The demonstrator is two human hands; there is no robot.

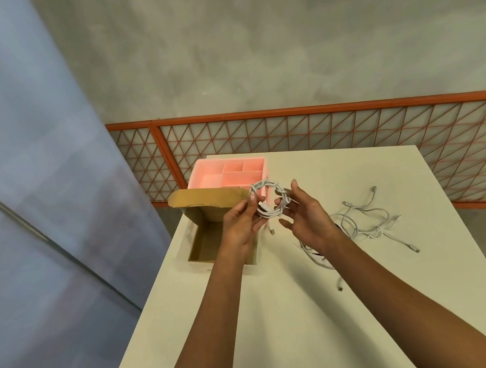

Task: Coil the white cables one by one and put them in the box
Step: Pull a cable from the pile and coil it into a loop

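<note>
- Now nearly wound: the coiled cable (270, 200) is held above the worktop (284, 317), just right of the open cardboard box (203, 247).
- Best to keep the loops pinched together and tuck the dangling end before lowering.
- Left hand (241, 227): fingers curled, pinching the coil's left side.
- Right hand (307, 215): thumb and fingers nip the right side, the rest spread.
- Loose cables (361, 220) wait at right.

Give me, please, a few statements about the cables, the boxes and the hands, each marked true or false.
1. The left hand and the right hand together hold one coiled cable. True.
2. The cardboard box is closed. False: its lid stands open.
3. Several loose cables lie on the table, right of the hands. True.
4. The pink organiser holds coiled cables. False: its visible compartments look empty.
</note>
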